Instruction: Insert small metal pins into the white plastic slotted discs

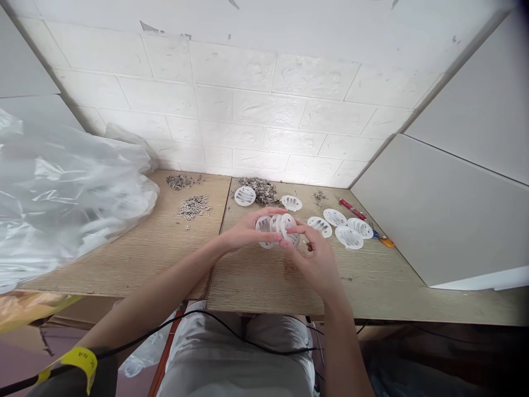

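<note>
White plastic makes up the discs in my hands (264,225), several overlapping ones held above the front of the wooden table (256,286). My left hand (247,230) grips them from the side, thumb in front and fingers behind; my right hand (316,259) pinches the nearest disc between thumb and fingers. I'd judge the work is partway: four loose discs (349,237) lie in a group to my right, but whether their slots are all fitted, I can't tell. Two more discs, a left one (245,196) and a right one (291,203), sit by the big heap of metal bits (264,193), and plenty of those bits seem left to use. Two smaller heaps (195,207) are on my left, with a tiny pile (319,195) at the back right. Beyond my loose discs lie a red tool (352,209) and an orange-handled one (386,241). A bulky clear bag (82,182) crowds the left side; nothing blocks my hands.
</note>
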`<state>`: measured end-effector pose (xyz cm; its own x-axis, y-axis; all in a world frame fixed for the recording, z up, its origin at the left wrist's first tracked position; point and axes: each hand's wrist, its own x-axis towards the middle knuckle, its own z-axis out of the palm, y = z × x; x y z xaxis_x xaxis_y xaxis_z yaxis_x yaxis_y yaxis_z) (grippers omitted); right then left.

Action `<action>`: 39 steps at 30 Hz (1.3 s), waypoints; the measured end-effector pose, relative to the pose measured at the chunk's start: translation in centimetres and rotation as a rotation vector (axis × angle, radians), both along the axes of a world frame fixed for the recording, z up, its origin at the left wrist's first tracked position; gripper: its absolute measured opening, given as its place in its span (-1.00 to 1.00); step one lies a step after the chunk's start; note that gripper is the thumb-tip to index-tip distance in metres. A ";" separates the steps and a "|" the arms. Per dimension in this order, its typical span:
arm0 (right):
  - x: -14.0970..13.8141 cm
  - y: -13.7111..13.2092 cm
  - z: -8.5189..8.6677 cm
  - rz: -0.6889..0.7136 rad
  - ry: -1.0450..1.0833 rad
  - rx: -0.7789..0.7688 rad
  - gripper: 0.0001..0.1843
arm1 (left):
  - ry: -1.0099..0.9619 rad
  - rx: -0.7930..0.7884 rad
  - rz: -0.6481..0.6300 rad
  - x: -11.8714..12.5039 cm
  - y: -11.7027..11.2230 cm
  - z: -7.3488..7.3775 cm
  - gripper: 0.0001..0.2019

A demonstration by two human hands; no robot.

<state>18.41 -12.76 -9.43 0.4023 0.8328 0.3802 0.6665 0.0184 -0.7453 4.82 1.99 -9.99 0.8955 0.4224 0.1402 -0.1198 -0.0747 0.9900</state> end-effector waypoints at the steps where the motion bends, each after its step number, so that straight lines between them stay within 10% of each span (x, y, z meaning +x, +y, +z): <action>1: 0.1 0.0 -0.1 0.002 0.002 -0.002 -0.68 | 0.003 0.010 0.001 0.0 0.0 0.0 -0.36; 39: 0.7 0.4 -0.4 -0.061 0.165 0.050 -0.64 | -0.115 0.152 0.114 0.5 -0.1 0.0 -0.51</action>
<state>19.10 -12.36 -9.84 0.5120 0.7867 0.3451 0.5362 0.0212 -0.8438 5.29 1.92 -9.98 0.8179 0.4858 0.3083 -0.2133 -0.2416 0.9466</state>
